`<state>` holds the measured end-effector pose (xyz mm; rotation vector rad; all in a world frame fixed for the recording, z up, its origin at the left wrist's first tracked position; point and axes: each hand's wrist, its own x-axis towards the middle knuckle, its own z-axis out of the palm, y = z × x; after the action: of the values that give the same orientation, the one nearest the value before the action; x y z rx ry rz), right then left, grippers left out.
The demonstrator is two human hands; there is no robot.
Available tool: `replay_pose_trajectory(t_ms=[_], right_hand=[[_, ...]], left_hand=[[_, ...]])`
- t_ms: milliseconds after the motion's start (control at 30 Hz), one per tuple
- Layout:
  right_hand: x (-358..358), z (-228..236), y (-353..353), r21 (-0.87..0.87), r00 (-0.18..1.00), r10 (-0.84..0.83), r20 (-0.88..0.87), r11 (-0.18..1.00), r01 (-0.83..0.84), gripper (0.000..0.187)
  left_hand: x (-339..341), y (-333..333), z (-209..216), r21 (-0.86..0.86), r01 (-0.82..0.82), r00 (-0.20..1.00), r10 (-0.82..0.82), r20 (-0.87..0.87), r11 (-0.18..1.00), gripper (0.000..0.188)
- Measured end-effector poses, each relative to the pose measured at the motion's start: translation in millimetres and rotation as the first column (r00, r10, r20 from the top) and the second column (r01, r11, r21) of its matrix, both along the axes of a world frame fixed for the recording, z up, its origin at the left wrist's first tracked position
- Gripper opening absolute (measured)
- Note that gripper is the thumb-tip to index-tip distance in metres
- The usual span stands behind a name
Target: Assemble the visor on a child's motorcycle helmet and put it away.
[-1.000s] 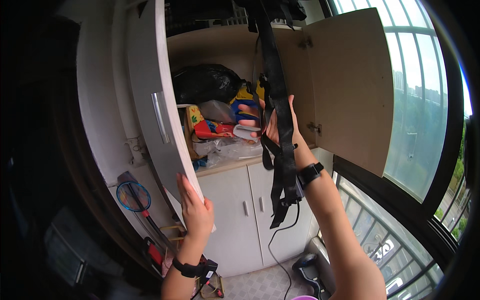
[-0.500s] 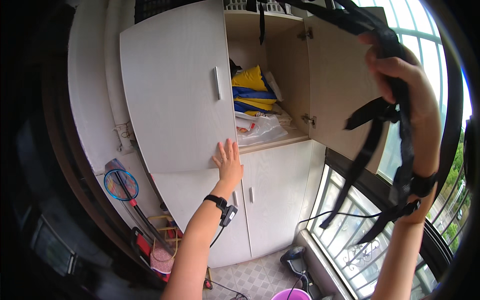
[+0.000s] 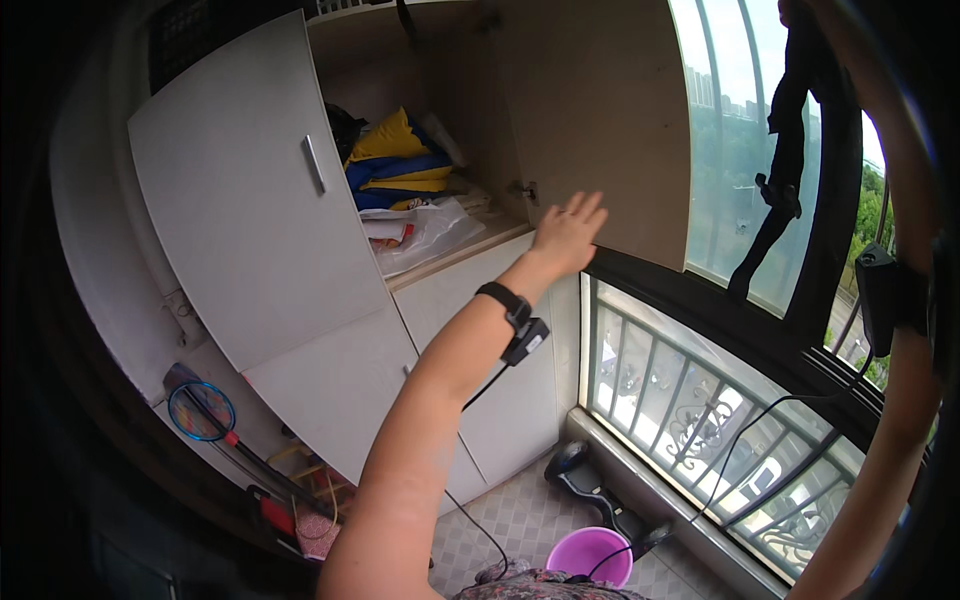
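Observation:
My left hand [image 3: 570, 235], fingers spread and holding nothing, reaches up in front of the open right door [image 3: 610, 120] of the upper cabinet; whether it touches the door I cannot tell. My right hand [image 3: 858, 35] is raised at the top right edge, partly cut off and dim. From it hangs a bundle of black straps [image 3: 785, 190], in front of the window. Inside the cabinet lie folded yellow and blue items [image 3: 400, 165] and a clear plastic bag [image 3: 430, 235]. The closed left door [image 3: 230, 200] has a metal handle.
A window with a railing [image 3: 690, 400] runs along the right. On the tiled floor stand a pink-purple basin [image 3: 590, 556] and a black hoverboard [image 3: 590, 490]. A blue-rimmed net [image 3: 202, 411] leans at the left. Thin cables trail from the black wrist devices [image 3: 522, 340].
My left hand has left the closed door's lower corner and moved right, toward the open door. My right hand has risen toward the upper right with the straps. The view has turned right.

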<state>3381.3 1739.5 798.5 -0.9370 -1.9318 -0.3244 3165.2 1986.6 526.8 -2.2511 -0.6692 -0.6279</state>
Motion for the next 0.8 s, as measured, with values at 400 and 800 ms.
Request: replay_pose_trajectory(t_ms=[400, 800], right_hand=[[-18.7, -9.8, -11.3, 0.14, 0.994, 0.021, -0.103, 0.99, -0.006, 0.057], [-12.0, -16.2, -9.8, 0.208, 0.972, 0.009, -0.234, 0.977, 0.041, 0.047]], left_hand=[[126.9, 11.6, 18.0, 0.281, -0.361, 0.792, 0.452, -0.41, 0.889, 0.049], [59.0, -12.2, -2.8, 0.327, 0.001, 0.99, 0.044, -0.131, 0.945, 0.036]])
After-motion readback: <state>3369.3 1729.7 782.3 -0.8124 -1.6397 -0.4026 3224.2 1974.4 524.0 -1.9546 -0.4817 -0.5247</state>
